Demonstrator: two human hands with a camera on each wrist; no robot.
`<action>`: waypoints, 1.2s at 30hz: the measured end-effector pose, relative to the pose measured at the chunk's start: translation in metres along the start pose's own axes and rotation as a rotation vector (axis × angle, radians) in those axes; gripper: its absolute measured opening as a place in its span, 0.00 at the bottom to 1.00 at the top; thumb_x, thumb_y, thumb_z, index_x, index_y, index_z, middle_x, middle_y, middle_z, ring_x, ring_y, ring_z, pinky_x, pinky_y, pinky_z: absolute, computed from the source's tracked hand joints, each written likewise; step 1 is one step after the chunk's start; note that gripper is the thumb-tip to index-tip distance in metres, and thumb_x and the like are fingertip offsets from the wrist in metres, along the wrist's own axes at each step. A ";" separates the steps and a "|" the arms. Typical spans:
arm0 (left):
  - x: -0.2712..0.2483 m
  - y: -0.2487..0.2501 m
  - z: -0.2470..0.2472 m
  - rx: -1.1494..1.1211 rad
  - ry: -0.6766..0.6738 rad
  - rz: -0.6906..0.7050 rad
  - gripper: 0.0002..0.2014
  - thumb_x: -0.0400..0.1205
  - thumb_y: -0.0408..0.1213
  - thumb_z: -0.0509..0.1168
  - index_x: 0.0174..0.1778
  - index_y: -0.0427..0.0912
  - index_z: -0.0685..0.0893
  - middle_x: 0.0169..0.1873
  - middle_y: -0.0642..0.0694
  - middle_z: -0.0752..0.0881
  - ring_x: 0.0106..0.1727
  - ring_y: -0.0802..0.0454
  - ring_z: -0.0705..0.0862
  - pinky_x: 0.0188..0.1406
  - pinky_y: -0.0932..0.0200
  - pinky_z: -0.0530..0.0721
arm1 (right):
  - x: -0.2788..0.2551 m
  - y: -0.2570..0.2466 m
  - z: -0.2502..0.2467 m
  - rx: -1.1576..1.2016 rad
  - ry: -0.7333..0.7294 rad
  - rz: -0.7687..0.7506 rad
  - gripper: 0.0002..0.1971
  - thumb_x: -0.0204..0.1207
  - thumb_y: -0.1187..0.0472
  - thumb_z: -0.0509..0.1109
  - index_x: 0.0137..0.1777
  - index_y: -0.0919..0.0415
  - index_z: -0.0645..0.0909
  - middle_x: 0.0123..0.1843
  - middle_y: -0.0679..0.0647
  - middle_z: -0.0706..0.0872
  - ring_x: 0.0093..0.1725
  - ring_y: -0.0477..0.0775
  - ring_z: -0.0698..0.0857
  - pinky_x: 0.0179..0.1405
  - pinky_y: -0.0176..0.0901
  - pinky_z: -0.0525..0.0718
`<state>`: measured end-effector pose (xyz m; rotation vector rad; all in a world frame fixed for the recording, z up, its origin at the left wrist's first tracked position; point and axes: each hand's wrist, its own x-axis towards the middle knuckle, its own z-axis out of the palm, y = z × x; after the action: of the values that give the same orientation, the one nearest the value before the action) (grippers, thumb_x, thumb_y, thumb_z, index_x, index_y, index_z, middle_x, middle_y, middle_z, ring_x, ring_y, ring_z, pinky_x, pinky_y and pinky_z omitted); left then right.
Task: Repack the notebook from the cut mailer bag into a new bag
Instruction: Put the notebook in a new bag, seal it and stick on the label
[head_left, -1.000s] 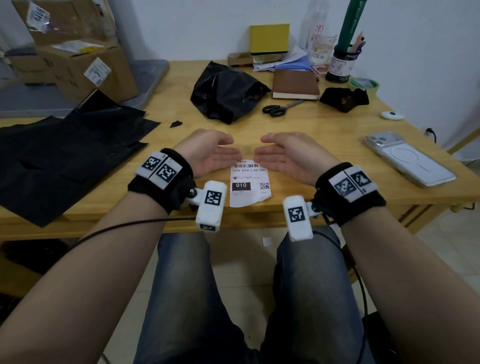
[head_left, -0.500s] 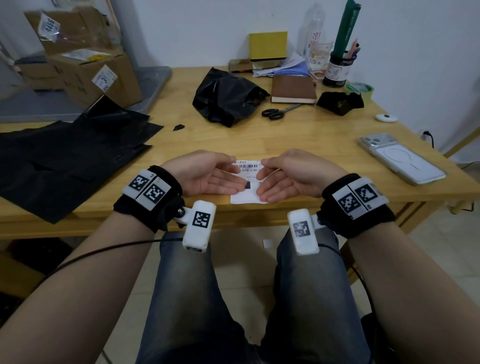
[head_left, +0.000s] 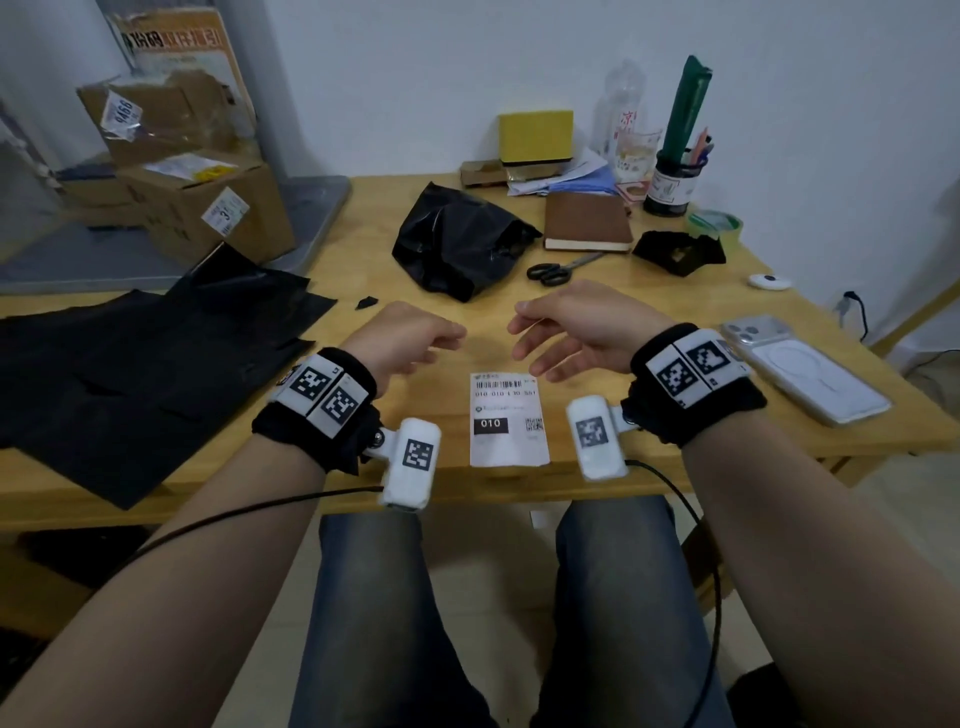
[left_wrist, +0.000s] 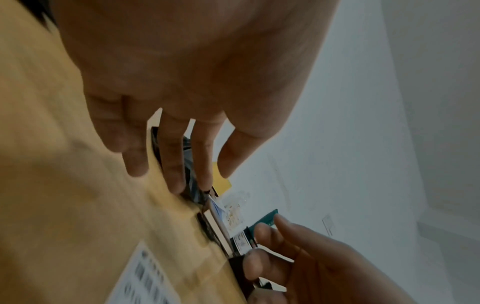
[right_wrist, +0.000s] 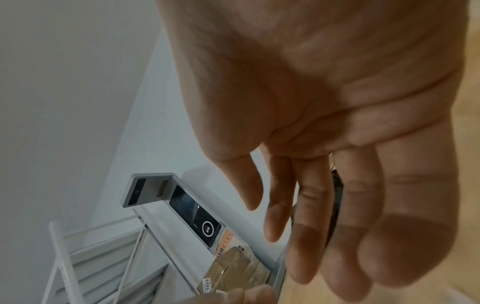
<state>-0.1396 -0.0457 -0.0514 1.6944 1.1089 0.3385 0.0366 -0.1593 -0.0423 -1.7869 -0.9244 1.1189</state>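
The brown notebook (head_left: 587, 223) lies flat at the back of the wooden table (head_left: 311, 483), beside the crumpled black cut mailer bag (head_left: 457, 241). Flat black bags (head_left: 130, 364) are spread over the table's left part. A white shipping label (head_left: 508, 418) lies near the front edge. My left hand (head_left: 410, 340) and right hand (head_left: 576, 327) hover just beyond the label, palms facing each other, fingers relaxed and holding nothing. The wrist views show the left hand (left_wrist: 182, 115) and the right hand (right_wrist: 324, 164) with loose, spread fingers.
Scissors (head_left: 558, 270) lie in front of the notebook. A phone (head_left: 802, 374) rests at the right edge, a small white disc (head_left: 769, 281) behind it. A pen cup (head_left: 672, 184), tape roll (head_left: 714, 223), yellow box (head_left: 535, 137) and black scrap (head_left: 678, 252) crowd the back. Cardboard boxes (head_left: 197, 208) stand at left.
Both hands lifted off the label and moved away from me and slightly apart; the label now lies fully uncovered. The head view tilted up.
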 end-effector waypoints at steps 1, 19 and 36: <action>0.008 0.001 -0.005 0.014 0.049 0.001 0.14 0.81 0.45 0.71 0.59 0.43 0.89 0.53 0.51 0.90 0.58 0.49 0.84 0.54 0.54 0.76 | 0.006 -0.006 -0.001 -0.007 -0.004 -0.002 0.16 0.87 0.51 0.66 0.59 0.64 0.86 0.46 0.60 0.93 0.39 0.59 0.89 0.41 0.50 0.88; 0.085 -0.014 -0.055 0.113 0.182 -0.317 0.40 0.74 0.54 0.72 0.79 0.38 0.69 0.78 0.40 0.70 0.78 0.40 0.69 0.66 0.50 0.71 | 0.104 -0.063 0.018 -0.128 -0.146 0.015 0.17 0.86 0.46 0.66 0.60 0.59 0.86 0.48 0.55 0.94 0.43 0.57 0.92 0.46 0.50 0.86; 0.063 0.014 -0.011 0.014 -0.072 -0.112 0.22 0.77 0.48 0.72 0.66 0.44 0.83 0.63 0.46 0.85 0.63 0.50 0.81 0.45 0.56 0.73 | 0.113 -0.058 0.021 -0.166 -0.114 0.022 0.16 0.86 0.47 0.67 0.57 0.58 0.87 0.40 0.52 0.92 0.41 0.57 0.91 0.44 0.48 0.85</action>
<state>-0.1061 0.0108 -0.0527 1.6360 1.1499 0.1977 0.0458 -0.0315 -0.0329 -1.8858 -1.0948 1.1980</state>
